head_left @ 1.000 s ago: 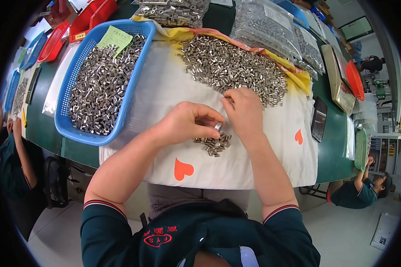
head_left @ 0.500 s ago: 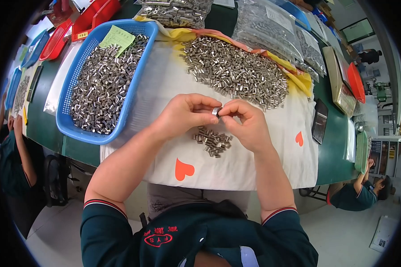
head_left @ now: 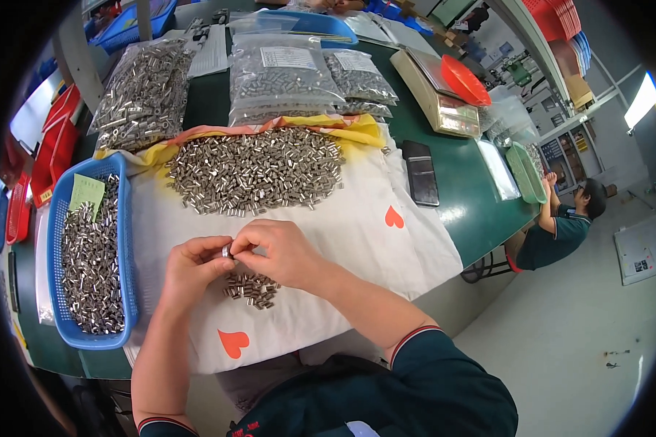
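Observation:
Over a white cloth (head_left: 364, 247), my left hand (head_left: 191, 269) and my right hand (head_left: 283, 253) meet at the fingertips. My left thumb and fingers pinch a small shiny metal sleeve (head_left: 227, 252). The right fingertips close on its other side, partly covering it. Just below the hands lies a small heap of short metal sleeves (head_left: 252, 291). A much larger spread of the same kind of metal sleeves (head_left: 259, 171) covers the cloth's far part. To the left stands a blue perforated basket (head_left: 129, 262), filled with similar sleeves and a green paper slip (head_left: 87, 195).
Clear bags of metal parts (head_left: 284, 80) line the back, with another bag (head_left: 142, 95) at back left. A dark phone (head_left: 420, 175) and a weighing scale (head_left: 434, 95) bearing a red tray (head_left: 465, 80) are on the right. Another person (head_left: 561, 226) sits at the far right.
The view has swung to the right, so the table shows shifted left. Both hands stay together at the metal sleeve above the small heap.

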{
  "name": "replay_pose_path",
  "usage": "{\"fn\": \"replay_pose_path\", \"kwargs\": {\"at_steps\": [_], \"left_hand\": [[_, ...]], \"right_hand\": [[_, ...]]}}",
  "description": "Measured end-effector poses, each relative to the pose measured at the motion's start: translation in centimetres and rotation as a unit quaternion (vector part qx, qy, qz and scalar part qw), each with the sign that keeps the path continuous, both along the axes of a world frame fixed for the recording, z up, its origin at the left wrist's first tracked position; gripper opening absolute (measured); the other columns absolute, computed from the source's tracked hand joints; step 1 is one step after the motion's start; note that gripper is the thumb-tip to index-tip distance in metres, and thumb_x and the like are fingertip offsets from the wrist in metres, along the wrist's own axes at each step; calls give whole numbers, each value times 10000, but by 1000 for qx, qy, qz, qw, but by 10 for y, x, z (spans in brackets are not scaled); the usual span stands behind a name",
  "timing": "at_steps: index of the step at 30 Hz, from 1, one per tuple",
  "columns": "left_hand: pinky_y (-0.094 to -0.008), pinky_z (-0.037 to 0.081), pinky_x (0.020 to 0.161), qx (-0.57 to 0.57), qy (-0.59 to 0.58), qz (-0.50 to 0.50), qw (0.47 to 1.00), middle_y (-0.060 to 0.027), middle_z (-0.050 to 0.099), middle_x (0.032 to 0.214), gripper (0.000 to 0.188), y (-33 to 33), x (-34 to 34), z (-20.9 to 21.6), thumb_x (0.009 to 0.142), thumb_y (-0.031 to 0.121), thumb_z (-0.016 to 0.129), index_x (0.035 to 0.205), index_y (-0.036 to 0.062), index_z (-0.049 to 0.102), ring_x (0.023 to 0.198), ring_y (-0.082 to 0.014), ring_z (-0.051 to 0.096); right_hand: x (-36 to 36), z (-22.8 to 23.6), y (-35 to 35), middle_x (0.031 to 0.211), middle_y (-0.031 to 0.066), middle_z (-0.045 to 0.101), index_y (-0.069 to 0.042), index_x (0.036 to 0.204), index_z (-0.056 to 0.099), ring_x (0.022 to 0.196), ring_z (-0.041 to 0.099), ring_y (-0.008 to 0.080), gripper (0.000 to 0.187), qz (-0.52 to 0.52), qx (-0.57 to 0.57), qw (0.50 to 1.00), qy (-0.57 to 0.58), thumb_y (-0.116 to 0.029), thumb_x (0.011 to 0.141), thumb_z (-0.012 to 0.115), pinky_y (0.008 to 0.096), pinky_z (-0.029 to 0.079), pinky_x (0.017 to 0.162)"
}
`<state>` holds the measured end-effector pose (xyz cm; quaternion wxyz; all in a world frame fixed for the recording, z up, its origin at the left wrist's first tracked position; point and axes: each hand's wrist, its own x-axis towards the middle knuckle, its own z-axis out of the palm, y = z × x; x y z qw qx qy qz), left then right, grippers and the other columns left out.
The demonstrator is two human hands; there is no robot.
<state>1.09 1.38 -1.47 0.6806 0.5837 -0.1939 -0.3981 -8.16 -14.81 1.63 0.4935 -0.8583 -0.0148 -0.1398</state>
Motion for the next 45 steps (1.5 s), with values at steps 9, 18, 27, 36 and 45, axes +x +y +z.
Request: {"fn": "replay_pose_path", "kwargs": {"at_steps": [9,18,27,36,45], "left_hand": [[-213,486,681,-21,22,-38,999,-51,612,862,294,-1,-7,11,715,-57,650,1000,-40,580,769,-99,580],[-185,458,603,89,-69,-113,987,-4,583,793,305,-3,-12,19,683,-18,699,978,-15,619,693,-51,529],[-185,463,610,98,-61,-115,987,-7,584,789,300,-3,-12,20,685,-28,691,975,-14,618,693,-52,531],[-182,464,611,92,-70,-110,987,2,573,775,301,-4,-11,20,686,-21,693,978,-5,620,700,-48,531],[-180,469,621,100,-45,-113,987,-3,582,794,304,-2,-10,18,691,-16,692,986,4,620,704,-48,534]], "right_hand": [[6,2,-26,743,60,586,-60,818,610,669,563,198,143,63,105,980,159,-113,691,652,295,455,603],[30,-45,-10,729,73,532,-50,718,581,741,517,235,61,-70,-304,945,-97,-81,668,566,340,425,686],[32,-43,-7,764,81,513,-35,721,569,791,499,239,78,-106,-306,940,-110,-66,669,519,341,412,713],[33,-37,-12,744,71,520,-40,746,590,741,506,237,91,-118,-336,932,-71,-61,663,559,334,430,680],[22,-27,-8,744,79,538,-36,742,597,771,516,250,109,-94,-353,929,-51,-57,657,533,347,430,697]]}}
